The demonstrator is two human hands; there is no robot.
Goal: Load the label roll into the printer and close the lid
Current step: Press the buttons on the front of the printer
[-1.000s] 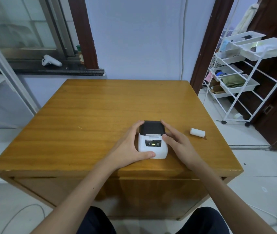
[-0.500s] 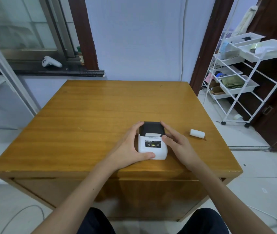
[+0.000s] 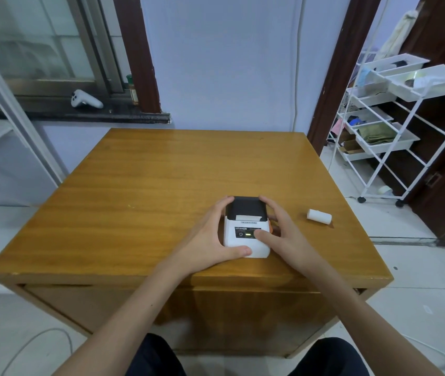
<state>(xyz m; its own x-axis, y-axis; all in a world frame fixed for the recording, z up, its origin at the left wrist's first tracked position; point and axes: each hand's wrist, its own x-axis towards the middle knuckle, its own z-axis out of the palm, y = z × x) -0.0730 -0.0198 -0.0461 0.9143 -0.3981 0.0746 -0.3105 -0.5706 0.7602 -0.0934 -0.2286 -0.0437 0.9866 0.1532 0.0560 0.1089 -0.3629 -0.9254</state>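
A small white label printer (image 3: 245, 241) with a black lid sits near the front edge of the wooden table (image 3: 148, 185). Its lid is down and a green light glows on the front panel. My left hand (image 3: 210, 237) wraps the printer's left side, thumb along its front. My right hand (image 3: 281, 232) holds the right side, with the thumb resting on the front panel. A white label roll (image 3: 319, 216) lies on its side on the table, to the right of my right hand and apart from it.
A white wire rack (image 3: 395, 126) with trays stands on the floor to the right of the table. A white controller (image 3: 85, 99) lies on the window sill behind. Cables trail on the floor at the lower left and lower right.
My right thumb has moved from the printer's right edge onto its front panel. The left hand and the printer have stayed put.
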